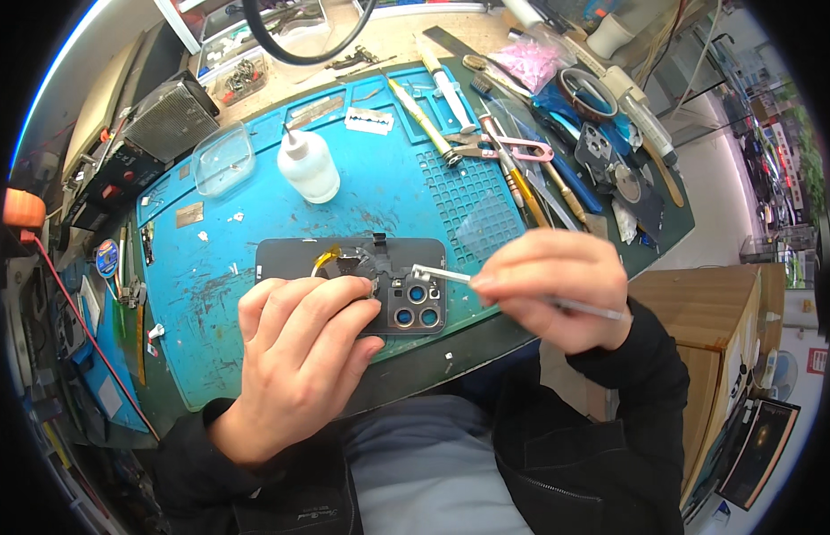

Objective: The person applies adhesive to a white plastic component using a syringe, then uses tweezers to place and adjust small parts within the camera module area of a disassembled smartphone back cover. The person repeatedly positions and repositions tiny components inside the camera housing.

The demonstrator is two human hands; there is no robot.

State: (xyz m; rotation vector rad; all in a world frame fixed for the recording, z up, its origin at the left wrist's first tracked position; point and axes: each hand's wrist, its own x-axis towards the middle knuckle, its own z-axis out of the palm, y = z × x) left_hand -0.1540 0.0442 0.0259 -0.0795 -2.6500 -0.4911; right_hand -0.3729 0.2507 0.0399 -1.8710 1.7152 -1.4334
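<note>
A dark grey phone back cover lies across the front of the blue mat, with a camera block of blue-looking lenses at its right end. Black parts and a yellow flex strip sit on its middle. My left hand is closed on the cover from the near side, its curled fingertips against the black parts; what lies under them is hidden. Between the fingers of my right hand is a slim pale stick. The stick's small white tip is just above the lenses, at or very near the cover.
A white dropper bottle stands beyond the cover, beside a clear plastic box. Farther off lie a razor blade, pink-handled cutters and syringes. A cardboard box stands at the right.
</note>
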